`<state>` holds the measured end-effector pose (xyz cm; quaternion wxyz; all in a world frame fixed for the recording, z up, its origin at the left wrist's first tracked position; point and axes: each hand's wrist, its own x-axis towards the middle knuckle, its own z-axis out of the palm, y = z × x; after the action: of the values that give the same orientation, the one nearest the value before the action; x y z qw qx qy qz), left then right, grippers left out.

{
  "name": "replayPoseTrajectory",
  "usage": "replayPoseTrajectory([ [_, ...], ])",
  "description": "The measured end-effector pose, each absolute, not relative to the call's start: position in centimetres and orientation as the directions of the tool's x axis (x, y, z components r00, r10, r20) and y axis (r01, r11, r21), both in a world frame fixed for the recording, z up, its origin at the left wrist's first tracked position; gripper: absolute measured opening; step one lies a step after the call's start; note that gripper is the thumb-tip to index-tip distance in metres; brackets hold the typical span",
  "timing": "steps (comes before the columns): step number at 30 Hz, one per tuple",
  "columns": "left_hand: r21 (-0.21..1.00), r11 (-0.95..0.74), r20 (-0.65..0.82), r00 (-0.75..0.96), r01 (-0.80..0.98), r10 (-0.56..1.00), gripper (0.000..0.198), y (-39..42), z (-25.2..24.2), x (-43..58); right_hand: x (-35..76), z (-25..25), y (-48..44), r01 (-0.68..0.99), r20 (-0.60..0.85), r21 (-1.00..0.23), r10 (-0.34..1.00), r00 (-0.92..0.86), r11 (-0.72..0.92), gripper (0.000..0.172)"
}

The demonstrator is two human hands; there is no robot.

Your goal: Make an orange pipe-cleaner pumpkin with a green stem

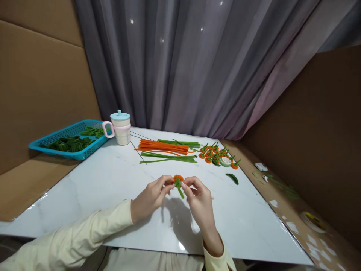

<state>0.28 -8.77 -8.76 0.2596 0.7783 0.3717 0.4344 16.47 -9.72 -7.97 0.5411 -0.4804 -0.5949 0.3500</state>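
Near the front middle of the table, an orange fuzzy flower piece point(178, 177) with a green centre and a short green stem is held up between both hands. My left hand point(154, 194) pinches its left side, and my right hand point(199, 195) pinches it from the right, close to the green part. Behind them lie a bundle of orange pipe cleaners point(163, 146) and green pipe cleaners point(169, 157). Several orange pieces with green stems point(216, 152) stand grouped at the back right, beside a round roll of tape point(225, 162).
A blue basket point(81, 154) with green leaf-like pieces is at the back left, next to a lidded cup point(122, 128) with a pink handle. One green curved piece point(232, 178) lies right. Cardboard walls and a curtain point(175, 75) surround the white table point(118, 177).
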Motion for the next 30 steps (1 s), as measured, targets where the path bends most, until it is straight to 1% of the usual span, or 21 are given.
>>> replayPoseTrajectory([
  [4,0.699,-0.626,0.555,0.289,0.347,0.78,0.009,-8.7,-9.0,0.3,16.3,-8.1,-9.8,0.245,0.426,-0.883,0.903,0.055,0.401,0.017],
  [7,0.726,-0.613,0.556,0.259,0.311,0.79,0.009,-8.6,-9.0,0.5,16.2,-8.2,-9.9,0.265,0.472,-0.858,0.879,0.066,0.441,0.016],
  [11,0.823,-0.499,0.442,0.246,0.271,0.863,0.01,-8.6,-8.9,0.8,16.3,-8.2,-9.9,0.276,0.466,-0.86,0.882,0.076,0.43,0.015],
  [13,0.851,-0.453,0.397,0.24,0.264,0.886,0.011,-8.5,-9.0,0.9,16.3,-8.2,-9.9,0.277,0.452,-0.866,0.888,0.081,0.416,0.015],
  [21,0.868,-0.45,0.39,0.272,0.211,0.88,0.016,-8.4,-9.3,1.3,16.4,-8.0,-9.9,0.264,0.42,-0.881,0.906,0.055,0.392,0.016],
  [24,0.889,-0.423,0.362,0.296,0.175,0.884,0.018,-8.5,-8.9,1.3,16.4,-7.9,-9.9,0.274,0.433,-0.872,0.9,0.044,0.406,0.015],
  [30,0.976,-0.22,0.198,0.394,0.011,0.898,0.028,-8.5,-7.8,1.2,16.3,-7.9,-10.0,0.291,0.493,-0.842,0.867,0.075,0.454,0.014],
])
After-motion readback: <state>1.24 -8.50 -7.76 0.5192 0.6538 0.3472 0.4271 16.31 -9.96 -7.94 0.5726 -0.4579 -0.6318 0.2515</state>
